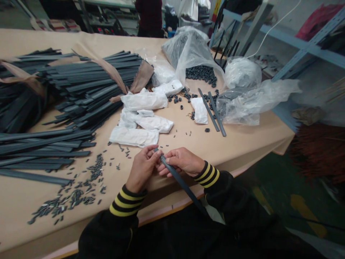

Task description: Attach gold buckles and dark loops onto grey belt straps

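A long dark grey flat strip (181,180) slants from between my hands down toward my lap. Around its upper end the fingers of my left hand (142,166) are closed, with the thumb on top. My right hand (183,162) pinches the strip just below that end; whether it also holds a small part is too small to tell. Left of my hands lies a scattered pile of small dark pieces (77,198). Just beyond my left hand are several white wrapped packets (134,136). Two more grey strips (215,113) lie farther right beside another white packet (199,110).
Tied bundles of dark strips (88,79) fill the left of the table, with loose strips (40,151) nearer. An opened plastic bag (188,50) spills small dark rings (201,73) at the back. Clear plastic bags (250,104) lie at the right edge near a blue shelf (293,43). A person (149,18) stands behind.
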Motion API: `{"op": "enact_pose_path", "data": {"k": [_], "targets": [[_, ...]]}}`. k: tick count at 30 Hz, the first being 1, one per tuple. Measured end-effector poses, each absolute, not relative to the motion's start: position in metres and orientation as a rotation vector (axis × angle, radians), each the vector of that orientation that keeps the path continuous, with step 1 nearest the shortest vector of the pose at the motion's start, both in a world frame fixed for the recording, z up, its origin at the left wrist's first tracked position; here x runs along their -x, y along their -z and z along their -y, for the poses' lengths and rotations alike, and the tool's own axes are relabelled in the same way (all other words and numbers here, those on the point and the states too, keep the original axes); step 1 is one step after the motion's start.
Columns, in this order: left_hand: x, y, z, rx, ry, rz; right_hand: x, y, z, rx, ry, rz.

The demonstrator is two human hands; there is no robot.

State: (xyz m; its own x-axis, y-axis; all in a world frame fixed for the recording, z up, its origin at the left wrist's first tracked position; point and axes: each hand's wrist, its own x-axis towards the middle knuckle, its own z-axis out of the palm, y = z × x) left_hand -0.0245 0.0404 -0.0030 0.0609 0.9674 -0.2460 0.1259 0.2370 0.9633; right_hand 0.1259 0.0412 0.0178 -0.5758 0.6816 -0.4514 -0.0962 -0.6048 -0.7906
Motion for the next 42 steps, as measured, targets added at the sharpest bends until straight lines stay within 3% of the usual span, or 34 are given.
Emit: {"op": "enact_pose_path", "data": {"k": [9,19,26,32,37,42], "targets": [[0.001,-0.006,-0.053,-1.791,-0.889,-1.418,-0.151,-0.004,-0.049,1.158,-1.825,1.182],[-0.066,-0.013,-0.164,-2.535,-0.689,-1.25,-0.207,0.009,-0.058,1.18,-1.348,0.768],[-0.102,0.004,-0.205,-2.75,-0.529,-1.061,-0.21,0.011,-0.059,1.082,-1.313,0.575],[-0.091,0.001,-0.182,-2.813,-0.528,-1.124,-0.236,0.009,-0.063,1.016,-1.279,0.357],[-0.122,-0.002,-0.149,-2.812,-0.436,-0.844,-0.241,0.01,-0.062,0.965,-1.271,0.29],[-0.144,0.006,-0.141,-2.675,-0.433,-0.893,-0.242,0.008,-0.058,1.024,-1.342,0.389]]}}
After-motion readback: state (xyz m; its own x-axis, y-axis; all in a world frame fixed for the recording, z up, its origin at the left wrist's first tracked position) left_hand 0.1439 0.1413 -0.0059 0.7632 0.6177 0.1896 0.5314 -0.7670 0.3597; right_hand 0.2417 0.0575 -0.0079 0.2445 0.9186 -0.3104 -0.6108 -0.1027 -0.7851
